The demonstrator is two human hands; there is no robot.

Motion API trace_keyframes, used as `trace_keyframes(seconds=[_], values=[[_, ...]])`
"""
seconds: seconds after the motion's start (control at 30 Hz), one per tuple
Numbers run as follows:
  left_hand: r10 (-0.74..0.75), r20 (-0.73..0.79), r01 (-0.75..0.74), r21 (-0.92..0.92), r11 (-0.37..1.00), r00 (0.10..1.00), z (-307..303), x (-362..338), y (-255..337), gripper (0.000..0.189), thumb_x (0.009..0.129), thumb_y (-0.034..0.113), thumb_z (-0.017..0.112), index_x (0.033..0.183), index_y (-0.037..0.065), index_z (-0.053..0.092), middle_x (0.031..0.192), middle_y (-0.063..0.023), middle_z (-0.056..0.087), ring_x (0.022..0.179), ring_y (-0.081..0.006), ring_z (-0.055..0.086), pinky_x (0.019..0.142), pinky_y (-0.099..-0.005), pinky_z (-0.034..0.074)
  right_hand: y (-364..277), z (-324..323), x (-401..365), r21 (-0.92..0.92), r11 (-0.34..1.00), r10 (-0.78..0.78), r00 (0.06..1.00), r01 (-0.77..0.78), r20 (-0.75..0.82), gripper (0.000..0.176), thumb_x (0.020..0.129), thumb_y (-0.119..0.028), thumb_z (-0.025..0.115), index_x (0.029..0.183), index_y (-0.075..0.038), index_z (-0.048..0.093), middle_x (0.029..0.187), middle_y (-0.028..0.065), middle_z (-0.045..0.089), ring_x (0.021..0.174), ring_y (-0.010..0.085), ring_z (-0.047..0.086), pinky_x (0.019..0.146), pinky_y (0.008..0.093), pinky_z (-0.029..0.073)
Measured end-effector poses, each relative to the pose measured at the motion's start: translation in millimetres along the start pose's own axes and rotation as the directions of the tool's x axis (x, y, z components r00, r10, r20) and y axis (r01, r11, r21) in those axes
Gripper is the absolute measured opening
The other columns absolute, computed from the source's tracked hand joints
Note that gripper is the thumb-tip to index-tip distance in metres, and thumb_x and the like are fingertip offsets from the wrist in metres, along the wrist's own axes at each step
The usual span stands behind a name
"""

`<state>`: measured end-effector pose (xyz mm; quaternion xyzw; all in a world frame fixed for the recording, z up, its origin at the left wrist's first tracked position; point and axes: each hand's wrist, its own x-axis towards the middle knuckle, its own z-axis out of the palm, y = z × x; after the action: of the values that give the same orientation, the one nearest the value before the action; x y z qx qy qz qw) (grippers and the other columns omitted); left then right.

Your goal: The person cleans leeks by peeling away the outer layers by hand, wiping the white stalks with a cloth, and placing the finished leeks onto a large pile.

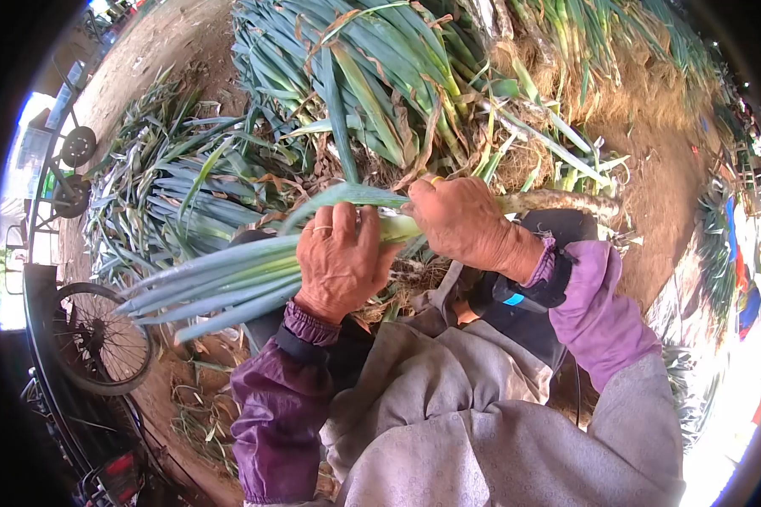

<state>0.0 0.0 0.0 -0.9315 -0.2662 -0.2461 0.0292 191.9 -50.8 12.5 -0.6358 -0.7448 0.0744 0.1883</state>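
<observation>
A leek (220, 279) with long blue-green leaves lies across my lap, its leaf ends fanned out to the left. My left hand (340, 260) is closed around its leaves. Close by on the right, my right hand (465, 221) is pinched on a green leaf (347, 196) at the upper part of the stalk, thumb and forefinger together. To the right of that hand the soil-stained lower stalk (558, 201) shows, ending in roots. The part of the stalk under my right hand is hidden.
A large heap of leeks (355, 76) lies in front, with more rooty leeks (600, 59) at upper right. Another leek pile (194, 203) is at left. A bicycle wheel (101, 338) stands at lower left. Bare soil (659, 186) shows at right.
</observation>
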Motion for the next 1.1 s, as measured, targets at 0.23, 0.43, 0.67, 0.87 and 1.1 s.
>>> trace_keyframes(seconds=[0.23, 0.43, 0.67, 0.87, 1.1], values=[[-0.023, -0.087, 0.026, 0.041, 0.999, 0.996, 11, -4, 20, 0.042, 0.069, 0.032, 0.075, 0.095, 0.004, 0.057, 0.087, -0.0095, 0.054, 0.077, -0.0273, 0.054, 0.065, -0.0389, 0.043, 31, 2, 2, 0.352, 0.928, 0.191, 0.966, -0.120, -0.174, 0.026, 0.092, -0.022, 0.054, 0.075, -0.002, 0.055, 0.058, 0.0128, 0.056, 0.054, 0.0281, 0.061, 0.053, 0.0432, 0.047], [0.007, -0.121, 0.015, 0.180, 0.983, 0.993, 2, -16, 22, 0.035, 0.074, 0.031, 0.070, 0.093, 0.003, 0.057, 0.082, -0.0081, 0.052, 0.071, -0.0235, 0.053, 0.063, -0.0364, 0.042, 67, -53, -3, 0.893, 0.270, 0.651, 0.752, -0.359, 0.105, 0.036, 0.093, -0.030, 0.056, 0.092, 0.006, 0.057, 0.075, 0.0114, 0.060, 0.050, 0.0162, 0.059, 0.038, 0.0246, 0.050], [-0.196, -0.108, 0.220, 0.298, 0.929, 0.975, -24, -46, -9, 0.040, 0.070, 0.027, 0.072, 0.100, 0.003, 0.058, 0.079, -0.0066, 0.052, 0.069, -0.0237, 0.052, 0.060, -0.0370, 0.042, 335, -228, -113, 0.181, 0.866, 0.469, 0.631, -0.466, -0.618, 0.029, 0.089, -0.027, 0.058, 0.109, -0.007, 0.061, 0.092, 0.0137, 0.062, 0.079, 0.0282, 0.059, 0.068, 0.0369, 0.047], [-0.357, -0.131, 0.380, 0.378, 0.845, 0.925, -28, -57, -16, 0.028, 0.066, 0.024, 0.073, 0.080, 0.008, 0.054, 0.073, -0.0063, 0.052, 0.068, -0.0253, 0.054, 0.058, -0.0384, 0.042, 400, -253, -145, -0.070, 0.545, 0.639, 0.468, -0.835, -0.611, 0.047, 0.088, -0.042, 0.056, 0.118, -0.006, 0.061, 0.111, 0.0207, 0.064, 0.097, 0.0389, 0.062, 0.082, 0.0465, 0.047], [-0.425, -0.152, 0.439, 0.510, 0.740, 0.892, -6, -51, 0, 0.016, 0.068, 0.018, 0.063, 0.073, 0.007, 0.052, 0.072, -0.0084, 0.052, 0.068, -0.0248, 0.053, 0.057, -0.0368, 0.042, 214, -28, -76, 0.399, 0.727, 0.617, 0.787, -0.559, -0.021, 0.045, 0.086, -0.038, 0.062, 0.110, 0.000, 0.060, 0.094, 0.0183, 0.067, 0.074, 0.0231, 0.066, 0.062, 0.0306, 0.052]])
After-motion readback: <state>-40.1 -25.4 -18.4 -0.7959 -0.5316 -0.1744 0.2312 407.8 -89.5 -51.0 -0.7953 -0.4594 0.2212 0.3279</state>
